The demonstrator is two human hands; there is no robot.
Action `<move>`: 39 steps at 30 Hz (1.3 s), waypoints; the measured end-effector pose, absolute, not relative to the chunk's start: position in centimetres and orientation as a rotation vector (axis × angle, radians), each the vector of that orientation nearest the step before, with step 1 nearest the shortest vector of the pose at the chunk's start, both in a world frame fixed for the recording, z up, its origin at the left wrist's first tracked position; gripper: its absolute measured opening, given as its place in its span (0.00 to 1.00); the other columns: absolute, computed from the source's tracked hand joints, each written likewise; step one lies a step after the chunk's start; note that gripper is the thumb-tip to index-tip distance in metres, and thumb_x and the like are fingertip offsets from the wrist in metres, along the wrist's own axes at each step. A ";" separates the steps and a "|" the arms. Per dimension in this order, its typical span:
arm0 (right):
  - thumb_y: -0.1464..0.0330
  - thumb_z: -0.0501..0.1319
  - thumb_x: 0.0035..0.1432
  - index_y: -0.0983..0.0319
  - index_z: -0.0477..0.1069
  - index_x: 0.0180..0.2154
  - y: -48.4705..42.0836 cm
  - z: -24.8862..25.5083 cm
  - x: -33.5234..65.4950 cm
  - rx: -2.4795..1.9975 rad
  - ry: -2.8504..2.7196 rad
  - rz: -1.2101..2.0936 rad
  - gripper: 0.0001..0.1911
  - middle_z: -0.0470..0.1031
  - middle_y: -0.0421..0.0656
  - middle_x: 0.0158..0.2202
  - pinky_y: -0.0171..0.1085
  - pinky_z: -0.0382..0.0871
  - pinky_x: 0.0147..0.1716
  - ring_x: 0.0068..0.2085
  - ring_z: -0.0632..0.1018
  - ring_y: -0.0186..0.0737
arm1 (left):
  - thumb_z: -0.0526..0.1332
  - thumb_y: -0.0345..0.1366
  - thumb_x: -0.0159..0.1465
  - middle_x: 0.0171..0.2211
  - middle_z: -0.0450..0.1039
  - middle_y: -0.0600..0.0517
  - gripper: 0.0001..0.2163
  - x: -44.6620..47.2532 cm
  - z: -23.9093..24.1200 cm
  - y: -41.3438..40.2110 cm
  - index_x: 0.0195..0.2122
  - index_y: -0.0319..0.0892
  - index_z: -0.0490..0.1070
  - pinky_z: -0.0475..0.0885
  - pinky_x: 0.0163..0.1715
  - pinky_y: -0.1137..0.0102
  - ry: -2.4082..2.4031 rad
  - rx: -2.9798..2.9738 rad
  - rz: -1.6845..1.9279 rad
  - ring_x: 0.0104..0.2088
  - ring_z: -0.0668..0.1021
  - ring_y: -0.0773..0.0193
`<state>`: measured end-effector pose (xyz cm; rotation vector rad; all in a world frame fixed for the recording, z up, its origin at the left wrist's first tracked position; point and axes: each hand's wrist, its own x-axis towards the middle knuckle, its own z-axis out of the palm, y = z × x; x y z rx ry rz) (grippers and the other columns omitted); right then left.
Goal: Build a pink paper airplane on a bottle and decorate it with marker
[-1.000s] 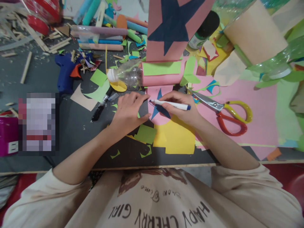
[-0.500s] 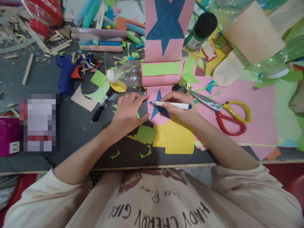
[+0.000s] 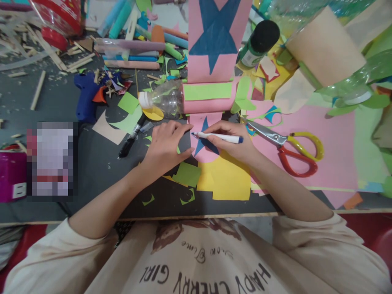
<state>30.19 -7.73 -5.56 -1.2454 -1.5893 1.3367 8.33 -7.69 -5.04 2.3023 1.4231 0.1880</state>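
My right hand is closed around a white marker pen with a blue end. The pen's tip touches the left point of a dark blue star on a pink paper strip. At the strip's left edge lies my left hand, fingers apart, thumb and fingertips by the paper. Just beyond sits a clear plastic bottle on its side, white cap to the left, wrapped in pink paper with a green band. Another pink strip with a larger blue star extends behind the bottle.
Scissors with red and yellow handles lie right, on pink paper. A blue glue gun, a black marker and paper scraps lie left. A green bottle with a black cap stands behind. Yellow paper lies near the front edge.
The pen in my right hand has shifted slightly left and down, its tip staying at the star's left point. My left hand keeps its place at the strip's edge.
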 end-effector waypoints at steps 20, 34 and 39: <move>0.63 0.66 0.59 0.61 0.79 0.33 -7.6 -6.1 30.3 -1.148 -1.626 1.283 0.08 0.81 0.41 0.31 0.35 0.68 0.29 0.30 0.77 0.35 | 0.61 0.40 0.66 0.50 0.72 0.44 0.21 8.3 -5.1 -7.6 0.60 0.45 0.67 0.64 0.53 0.57 1.425 2.283 0.192 0.52 0.72 0.48; 0.60 0.67 0.58 0.61 0.78 0.32 -7.5 -6.0 30.5 -1.172 -1.609 1.291 0.10 0.79 0.40 0.29 0.34 0.68 0.26 0.28 0.76 0.34 | 0.61 0.41 0.66 0.50 0.72 0.44 0.22 8.3 -5.1 -7.6 0.60 0.44 0.67 0.63 0.53 0.57 1.425 2.288 0.178 0.52 0.72 0.49; 0.55 0.67 0.58 0.60 0.77 0.32 -7.6 -6.3 30.5 -1.174 -1.592 1.304 0.15 0.78 0.40 0.28 0.34 0.69 0.25 0.27 0.76 0.34 | 0.62 0.40 0.65 0.50 0.71 0.44 0.22 8.4 -4.9 -7.5 0.60 0.44 0.67 0.63 0.54 0.57 1.435 2.263 0.143 0.53 0.71 0.48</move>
